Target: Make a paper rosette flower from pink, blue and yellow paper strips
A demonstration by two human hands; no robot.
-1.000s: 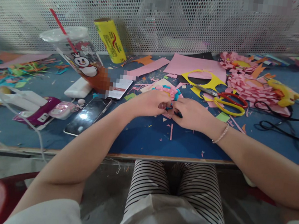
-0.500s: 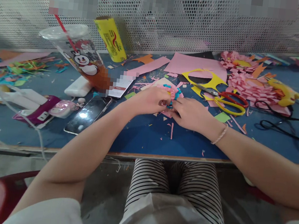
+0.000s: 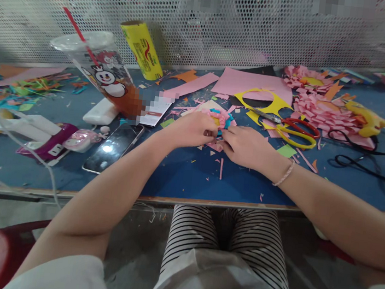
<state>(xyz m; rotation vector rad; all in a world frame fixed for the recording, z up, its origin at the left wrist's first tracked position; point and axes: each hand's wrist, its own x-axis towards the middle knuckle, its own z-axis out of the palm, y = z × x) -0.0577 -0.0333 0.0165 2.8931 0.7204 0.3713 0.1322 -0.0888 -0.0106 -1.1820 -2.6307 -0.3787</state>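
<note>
A paper flower [image 3: 221, 116] of pink and blue looped strips, yellow at its middle, lies on the blue table between my hands. My left hand [image 3: 197, 130] has its fingers curled closed on the flower's near left side. From the right, my right hand [image 3: 244, 143] pinches at the near right edge, fingers bent inward. The fingertips of both hands meet close together and partly cover the flower. Just right of them, scissors [image 3: 296, 131] with red and yellow handles lie on a cut yellow paper sheet [image 3: 253, 98].
Pink paper flowers [image 3: 324, 113] and a yellow glue gun [image 3: 365, 120] with a black cord lie at right. A drink cup [image 3: 106, 74], a phone [image 3: 113, 148], a white power bank [image 3: 101, 111] and a yellow tube [image 3: 143, 51] stand or lie left. Behind rises a perforated metal panel [image 3: 261, 27].
The fingers of both hands have shifted very slightly at the flower's near edge, and a little more yellow shows. Everything else stays in place.
</note>
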